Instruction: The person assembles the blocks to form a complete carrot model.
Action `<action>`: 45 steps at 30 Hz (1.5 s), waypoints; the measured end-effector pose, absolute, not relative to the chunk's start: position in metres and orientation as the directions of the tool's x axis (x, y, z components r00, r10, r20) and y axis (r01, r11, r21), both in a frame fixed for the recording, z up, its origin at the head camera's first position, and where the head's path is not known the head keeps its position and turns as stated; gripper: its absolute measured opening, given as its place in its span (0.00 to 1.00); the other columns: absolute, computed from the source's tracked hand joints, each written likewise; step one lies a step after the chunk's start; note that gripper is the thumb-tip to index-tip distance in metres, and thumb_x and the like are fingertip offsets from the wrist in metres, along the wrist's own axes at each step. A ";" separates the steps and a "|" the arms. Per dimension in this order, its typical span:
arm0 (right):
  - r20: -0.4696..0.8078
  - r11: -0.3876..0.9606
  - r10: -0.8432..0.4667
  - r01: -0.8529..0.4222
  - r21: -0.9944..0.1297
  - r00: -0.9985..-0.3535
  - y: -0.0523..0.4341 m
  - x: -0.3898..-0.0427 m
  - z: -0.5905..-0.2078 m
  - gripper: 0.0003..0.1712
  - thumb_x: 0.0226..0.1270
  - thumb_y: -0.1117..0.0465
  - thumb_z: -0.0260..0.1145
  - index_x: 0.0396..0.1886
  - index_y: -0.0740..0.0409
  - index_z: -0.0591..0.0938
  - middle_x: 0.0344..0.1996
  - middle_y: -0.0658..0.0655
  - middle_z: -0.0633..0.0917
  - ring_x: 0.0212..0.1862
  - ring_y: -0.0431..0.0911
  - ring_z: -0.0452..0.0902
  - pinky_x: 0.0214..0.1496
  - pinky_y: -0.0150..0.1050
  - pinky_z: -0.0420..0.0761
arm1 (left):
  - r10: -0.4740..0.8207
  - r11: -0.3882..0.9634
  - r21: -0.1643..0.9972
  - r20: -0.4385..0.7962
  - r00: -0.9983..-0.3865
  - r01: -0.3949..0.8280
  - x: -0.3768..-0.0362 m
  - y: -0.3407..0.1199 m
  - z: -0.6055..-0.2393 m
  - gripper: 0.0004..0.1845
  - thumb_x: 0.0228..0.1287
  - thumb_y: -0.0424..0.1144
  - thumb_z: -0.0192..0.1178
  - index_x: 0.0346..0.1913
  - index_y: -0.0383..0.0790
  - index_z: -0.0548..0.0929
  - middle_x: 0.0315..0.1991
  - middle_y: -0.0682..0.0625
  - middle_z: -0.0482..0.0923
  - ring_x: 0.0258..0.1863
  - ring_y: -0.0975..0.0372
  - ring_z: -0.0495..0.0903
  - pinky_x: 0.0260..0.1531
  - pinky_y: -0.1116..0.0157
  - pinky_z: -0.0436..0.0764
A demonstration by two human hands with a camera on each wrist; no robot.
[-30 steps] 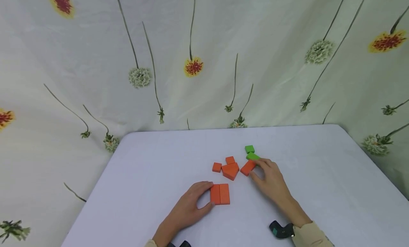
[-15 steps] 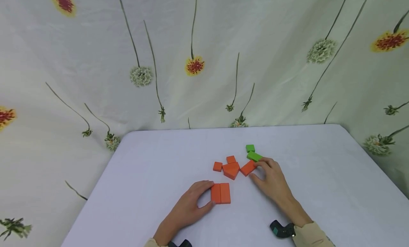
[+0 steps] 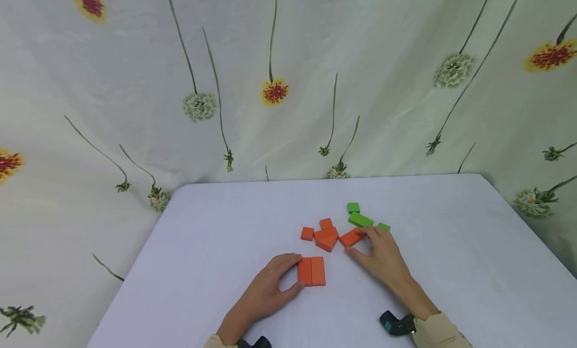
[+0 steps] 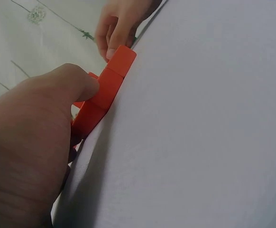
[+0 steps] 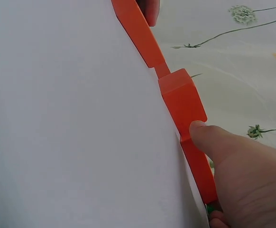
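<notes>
My left hand point(image 3: 269, 287) grips an orange rectangular block point(image 3: 304, 272), thumb at its near end and fingers at its far end. A matching orange block point(image 3: 318, 271) lies flush along its right side. My right hand point(image 3: 382, 257) pinches another orange rectangular block point(image 3: 351, 237), lying aslant, between thumb and forefinger. Its left end is right at an orange pointed block point(image 3: 326, 239). In the left wrist view, my left thumb point(image 4: 87, 88) lies on the orange side. In the right wrist view, my right thumb point(image 5: 207, 134) presses where two orange blocks meet.
Two small orange blocks, one on the left point(image 3: 307, 233) and one behind point(image 3: 326, 223), sit by the pointed block. A small green block point(image 3: 353, 208) and a longer green block point(image 3: 360, 220) lie farther back. Another green piece point(image 3: 384, 226) shows past my right hand. Flowered cloth point(image 3: 387, 87) hangs behind the white table point(image 3: 216, 228).
My right hand has turned its orange block to a flatter slant, its thumb moving left. More of the long green block and another green piece now show. My left hand stays in place.
</notes>
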State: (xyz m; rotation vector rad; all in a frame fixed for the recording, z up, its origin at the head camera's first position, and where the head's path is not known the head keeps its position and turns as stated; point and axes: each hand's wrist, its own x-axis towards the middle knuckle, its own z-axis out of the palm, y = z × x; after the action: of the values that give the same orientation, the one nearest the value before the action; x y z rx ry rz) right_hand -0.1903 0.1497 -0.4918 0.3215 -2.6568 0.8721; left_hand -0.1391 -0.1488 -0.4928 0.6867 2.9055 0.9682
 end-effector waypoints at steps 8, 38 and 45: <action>0.346 0.802 -0.069 -0.259 -0.539 -0.936 0.149 -0.192 -0.494 0.28 0.57 0.51 0.81 0.53 0.60 0.83 0.48 0.59 0.86 0.51 0.55 0.77 0.53 0.52 0.84 | 0.404 0.709 0.577 0.140 -0.904 0.406 -0.139 -0.147 -0.493 0.31 0.69 0.49 0.68 0.72 0.50 0.75 0.70 0.58 0.74 0.71 0.61 0.71 0.70 0.55 0.76; 0.280 0.647 -0.244 -0.371 -0.666 -0.928 0.156 -0.192 -0.491 0.34 0.58 0.57 0.79 0.65 0.54 0.80 0.61 0.54 0.82 0.57 0.48 0.79 0.60 0.50 0.85 | 0.404 0.706 0.565 0.173 -0.898 0.426 -0.139 -0.148 -0.496 0.30 0.70 0.52 0.67 0.72 0.50 0.75 0.69 0.57 0.75 0.70 0.60 0.72 0.68 0.54 0.78; 0.339 0.550 -0.376 -0.502 -0.667 -0.863 0.158 -0.189 -0.492 0.33 0.55 0.60 0.81 0.62 0.48 0.80 0.58 0.47 0.81 0.55 0.42 0.78 0.59 0.41 0.85 | 0.403 0.711 0.560 0.170 -0.899 0.425 -0.139 -0.148 -0.496 0.30 0.71 0.52 0.66 0.72 0.50 0.76 0.69 0.56 0.75 0.70 0.60 0.72 0.68 0.53 0.77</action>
State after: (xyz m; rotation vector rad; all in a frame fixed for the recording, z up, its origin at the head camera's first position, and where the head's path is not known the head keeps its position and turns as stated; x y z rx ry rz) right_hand -0.1889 0.1578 -0.4922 0.7489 -2.6253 1.2062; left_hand -0.1387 -0.1483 -0.4960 0.7112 2.9386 0.9755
